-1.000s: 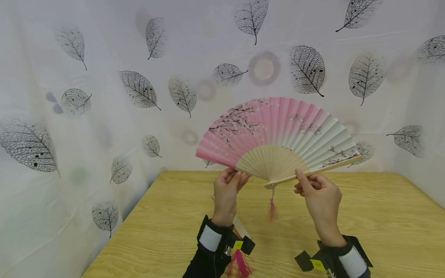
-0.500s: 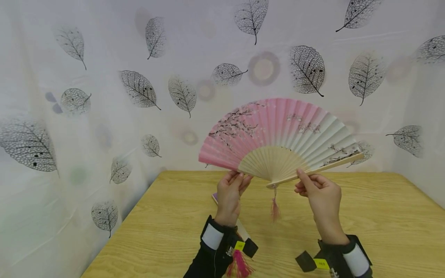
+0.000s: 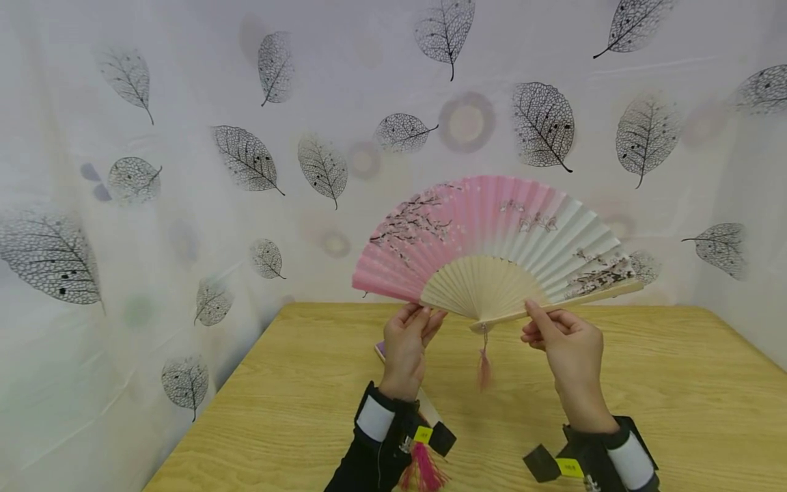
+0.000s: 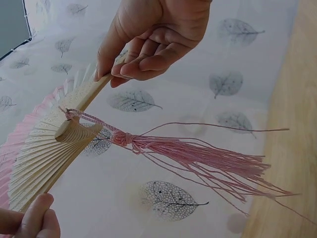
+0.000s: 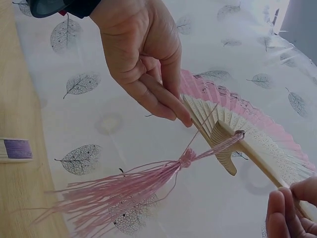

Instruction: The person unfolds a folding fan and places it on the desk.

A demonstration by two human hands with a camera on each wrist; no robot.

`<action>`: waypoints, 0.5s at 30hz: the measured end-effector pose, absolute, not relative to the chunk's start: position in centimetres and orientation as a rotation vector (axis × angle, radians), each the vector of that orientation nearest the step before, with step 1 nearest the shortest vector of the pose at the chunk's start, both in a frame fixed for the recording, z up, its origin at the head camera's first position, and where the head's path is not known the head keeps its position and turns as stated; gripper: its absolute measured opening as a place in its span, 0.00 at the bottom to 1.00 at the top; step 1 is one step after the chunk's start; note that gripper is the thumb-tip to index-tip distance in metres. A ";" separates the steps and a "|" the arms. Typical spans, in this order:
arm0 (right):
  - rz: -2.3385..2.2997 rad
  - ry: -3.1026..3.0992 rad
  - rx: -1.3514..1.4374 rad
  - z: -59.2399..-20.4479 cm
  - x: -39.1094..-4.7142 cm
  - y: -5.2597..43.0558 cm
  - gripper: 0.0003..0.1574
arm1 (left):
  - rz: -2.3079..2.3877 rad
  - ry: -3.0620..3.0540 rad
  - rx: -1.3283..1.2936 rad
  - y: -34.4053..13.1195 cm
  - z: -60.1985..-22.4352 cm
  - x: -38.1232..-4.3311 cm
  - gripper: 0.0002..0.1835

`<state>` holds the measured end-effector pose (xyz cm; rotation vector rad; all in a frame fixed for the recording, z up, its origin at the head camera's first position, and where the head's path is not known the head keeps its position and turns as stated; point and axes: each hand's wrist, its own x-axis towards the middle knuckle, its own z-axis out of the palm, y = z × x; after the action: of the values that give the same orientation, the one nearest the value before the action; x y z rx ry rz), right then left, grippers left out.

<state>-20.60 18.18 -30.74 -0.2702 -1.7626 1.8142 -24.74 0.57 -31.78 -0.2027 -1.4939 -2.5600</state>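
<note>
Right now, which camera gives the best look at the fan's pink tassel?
The left wrist view: the pink tassel fills the frame, showing its knot, its loose strands and its cord looped through the fan's pivot. The right wrist view shows it whole but dimmer against the printed cloth. The head view shows it small, hanging under the fan.
</note>
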 end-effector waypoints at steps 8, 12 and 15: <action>1.843 -1.766 -0.273 -30.8 -20.6 18.2 0.20 | -2.571 -1.481 -0.176 0.3 -31.6 -24.7 0.15; 1.840 -1.767 -0.270 -30.7 -20.5 18.2 0.20 | -2.575 -1.474 -0.178 0.3 -31.6 -24.8 0.15; 1.866 -1.749 -0.276 -30.7 -20.6 18.3 0.20 | -2.573 -1.476 -0.177 0.3 -31.6 -24.8 0.15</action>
<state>-20.57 18.28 -30.75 -0.2763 -1.7486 1.8661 -24.80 0.27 -31.64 -0.1773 -1.4764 -2.5730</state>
